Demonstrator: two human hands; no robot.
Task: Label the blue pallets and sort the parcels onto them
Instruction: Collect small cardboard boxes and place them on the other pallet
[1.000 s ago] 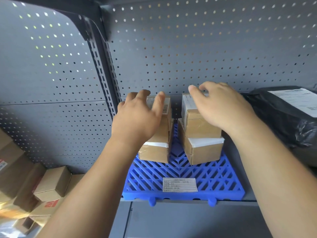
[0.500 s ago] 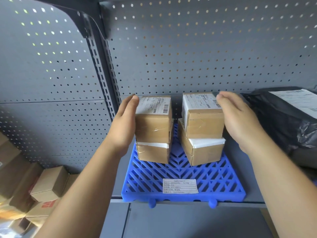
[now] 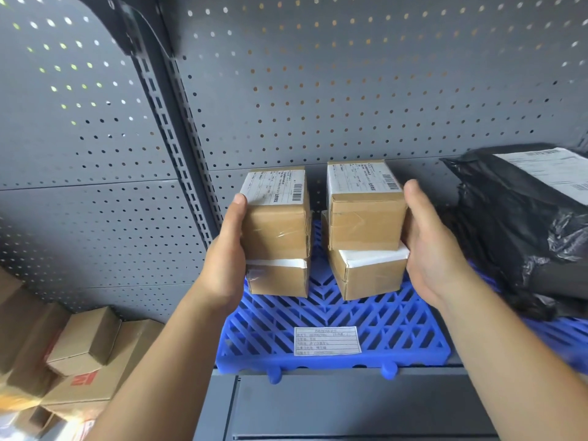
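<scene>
Both hands have closed in since a moment ago and now sit flat against the outer sides of the two parcel stacks. The left hand presses the left stack, thumb lying up along the front corner of the top box. The right hand presses the right stack the same way. What shows of the fingers looks straight and uncurled, though most of them are hidden behind the boxes.

Each stack is two brown cardboard parcels, with shipping labels on top. Both stand on the rear half of the blue pallet, with a narrow gap between them. A paper label lies near the pallet's front edge.

To the right, a black plastic mailer lies on a second blue pallet. A grey pegboard panel backs the shelf. Loose cardboard cartons lie lower left.
</scene>
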